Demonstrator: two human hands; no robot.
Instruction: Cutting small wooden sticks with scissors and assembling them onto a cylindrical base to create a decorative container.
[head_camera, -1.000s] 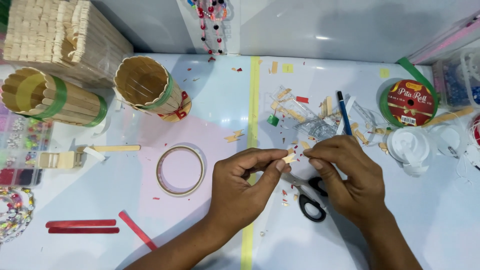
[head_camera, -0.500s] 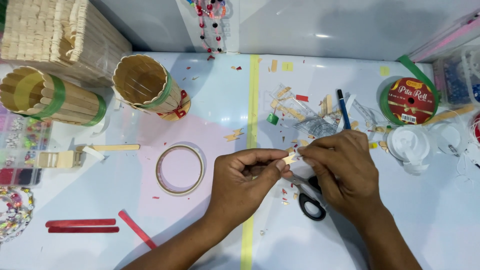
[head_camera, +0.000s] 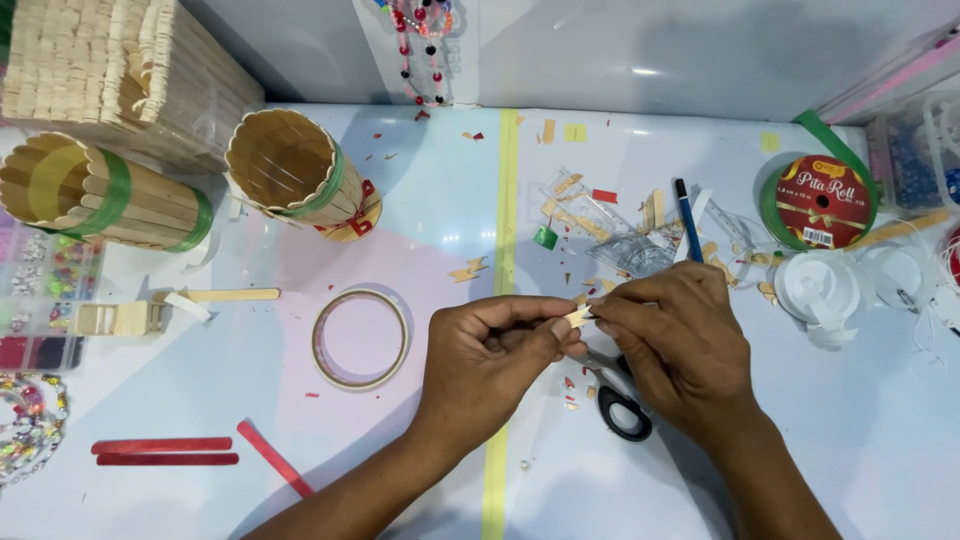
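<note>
My left hand (head_camera: 490, 360) and my right hand (head_camera: 672, 345) meet over the middle of the white table (head_camera: 860, 440). Between their fingertips they pinch one small pale wooden stick piece (head_camera: 578, 316). Black-handled scissors (head_camera: 618, 400) lie on the table just under my right hand, partly hidden by it. A ring of clear tape (head_camera: 361, 339) lies to the left of my left hand.
Two cylinders of wooden sticks (head_camera: 298, 172) (head_camera: 95, 192) lie at the back left beside a stack of sticks (head_camera: 120, 70). Red sticks (head_camera: 165, 452) lie front left. A blue pen (head_camera: 688, 220), wood scraps, a green ribbon roll (head_camera: 822, 202) and white lids (head_camera: 820, 290) sit right.
Both hands have stayed in nearly the same place, fingers working the small wooden piece. The view has shifted slightly.
</note>
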